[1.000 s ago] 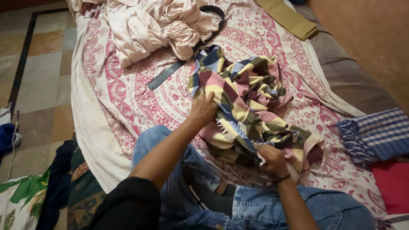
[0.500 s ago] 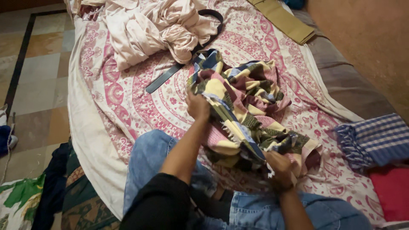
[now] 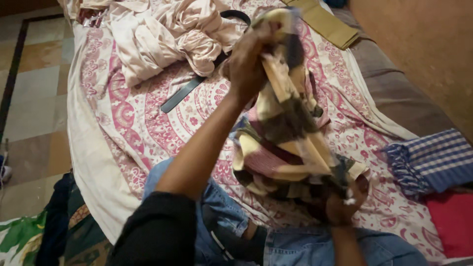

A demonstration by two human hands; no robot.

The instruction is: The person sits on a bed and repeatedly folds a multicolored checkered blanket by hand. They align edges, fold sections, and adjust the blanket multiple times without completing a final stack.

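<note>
A: Hands?
B: Left hand raised, clenched on one end of the patchwork cloth; right hand low, gripping its fringed end. Cloth hangs stretched between them.
A: Surroundings?
B: Pink printed bedsheet; crumpled cream fabric far left; blue checked cloth right.

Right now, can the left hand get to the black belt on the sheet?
Probably not yet: the left hand is raised and gripping the patchwork cloth. The black belt lies uncovered just below it, so once freed the way looks clear.
</note>
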